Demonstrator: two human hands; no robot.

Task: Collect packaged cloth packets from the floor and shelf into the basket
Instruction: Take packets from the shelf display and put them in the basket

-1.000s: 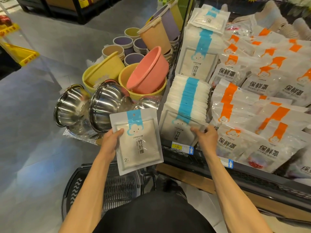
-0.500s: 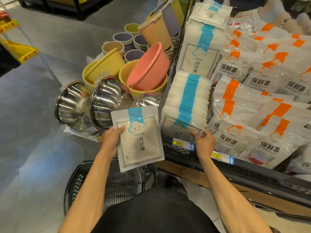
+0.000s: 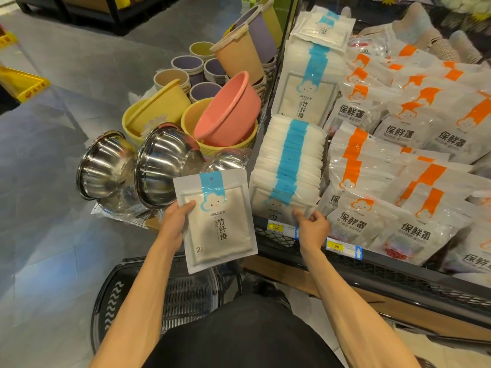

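My left hand (image 3: 176, 220) grips the left edge of a white cloth packet (image 3: 216, 221) with a blue stripe and a cloud face, held flat above the black basket (image 3: 111, 296) on the floor. On the shelf, several more such packets stand in a tight row (image 3: 291, 158), and a second stack (image 3: 309, 75) lies behind. My right hand (image 3: 312, 227) pinches the lower right corner of the front packet (image 3: 279, 208) of the near row.
Steel bowls (image 3: 159, 168), pink (image 3: 228, 110) and yellow (image 3: 156, 112) plastic basins and cups stand on the floor to the left. Orange-striped bags (image 3: 393, 181) fill the shelf on the right. The shelf's black wire front edge (image 3: 372, 266) carries yellow price tags.
My right hand has slid from the packet's side to its lower right corner. My left hand keeps its packet in about the same place over the basket.
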